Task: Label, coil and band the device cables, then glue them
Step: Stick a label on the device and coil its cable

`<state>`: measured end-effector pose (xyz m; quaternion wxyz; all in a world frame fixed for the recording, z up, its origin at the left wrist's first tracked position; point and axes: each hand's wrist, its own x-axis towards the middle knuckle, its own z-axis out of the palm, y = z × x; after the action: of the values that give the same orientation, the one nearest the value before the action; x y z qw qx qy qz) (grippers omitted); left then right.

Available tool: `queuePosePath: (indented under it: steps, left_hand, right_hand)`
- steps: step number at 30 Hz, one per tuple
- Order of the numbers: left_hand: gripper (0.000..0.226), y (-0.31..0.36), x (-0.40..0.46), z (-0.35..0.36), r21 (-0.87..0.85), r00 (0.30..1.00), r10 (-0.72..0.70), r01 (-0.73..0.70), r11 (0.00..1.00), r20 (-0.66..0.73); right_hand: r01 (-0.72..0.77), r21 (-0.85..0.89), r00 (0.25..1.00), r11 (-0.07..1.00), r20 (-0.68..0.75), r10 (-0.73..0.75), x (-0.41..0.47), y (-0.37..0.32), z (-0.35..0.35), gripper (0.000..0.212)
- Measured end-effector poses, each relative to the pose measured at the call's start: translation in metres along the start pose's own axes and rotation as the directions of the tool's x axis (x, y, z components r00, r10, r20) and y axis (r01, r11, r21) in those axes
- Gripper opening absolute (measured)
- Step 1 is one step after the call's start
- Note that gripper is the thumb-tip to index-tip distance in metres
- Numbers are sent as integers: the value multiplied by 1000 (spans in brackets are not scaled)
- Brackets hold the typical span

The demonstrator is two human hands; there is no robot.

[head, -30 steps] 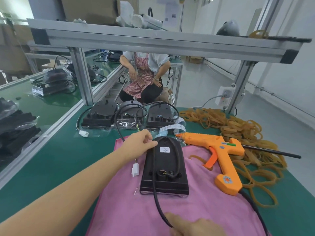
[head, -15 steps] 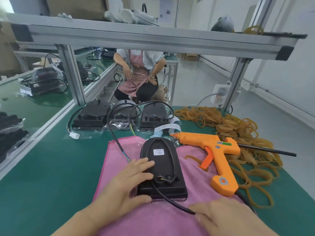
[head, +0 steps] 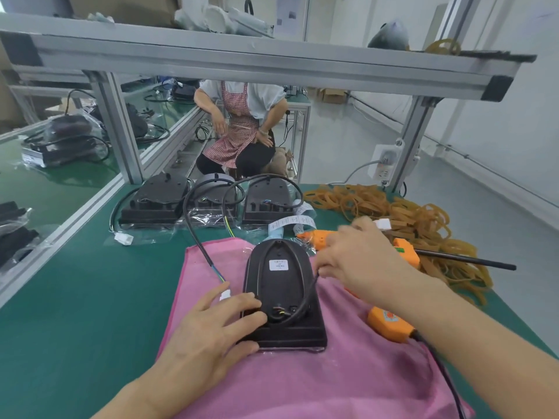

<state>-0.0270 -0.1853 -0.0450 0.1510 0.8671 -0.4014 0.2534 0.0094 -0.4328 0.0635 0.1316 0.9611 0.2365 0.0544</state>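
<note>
Pinching the black cable beside the device at mid-towel, the right hand leads it lengthwise (toward the far edge); left hand, fingers spread, presses the device's near-left corner.

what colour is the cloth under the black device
Pink. The cloth shows clearly in the head view, spread on the green table beneath the black device.

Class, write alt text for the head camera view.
A person's left hand presses a black device onto a pink cloth while the right hand pinches its black cable. An orange glue gun and rubber bands lie right.
</note>
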Motion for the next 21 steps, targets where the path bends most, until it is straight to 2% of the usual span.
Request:
queuePosePath:
  steps: [2,3,5,7,10,13,15,17,19,21]
  left_hand:
    - [26,1,4,-2,25,999,30,-30,999,-16]
    - [24,2,6,-4,38,998,53,-52,998,-14]
    - [23,1,11,-9,55,995,100,-101,993,17]
    - [33,3,15,-10,11,993,111,-111,994,34]
    - [39,14,21,-1,-106,999,1,-7,994,-49]
    - [31,24,28,16,-168,982,-46,14,986,-186]
    - [36,28,32,22,-187,969,-58,12,982,-240]
    - [26,29,36,21,-146,964,-11,-29,989,-265]
    - [23,31,38,20,-50,963,91,-107,993,-254]
    - [40,33,39,21,33,959,164,-160,986,-233]
  right_hand:
    - [82,-29,992,996,-97,-85,18,-2,4,19]
    - [128,-42,986,991,-99,-132,26,-3,5,18]
    - [224,-52,974,973,-27,-226,40,-8,7,22]
    - [278,-17,959,960,51,-277,48,-11,12,28]
    - [247,109,968,963,16,-250,42,-6,21,28]
    - [134,370,991,919,-74,-114,20,1,29,26]
    - [16,636,994,771,-96,58,6,1,33,20]
    - [-103,822,970,560,-41,238,-4,1,39,12]
    - [-182,888,941,423,33,336,-10,-2,49,9]
    - [-216,906,928,365,74,365,-13,-5,57,11]
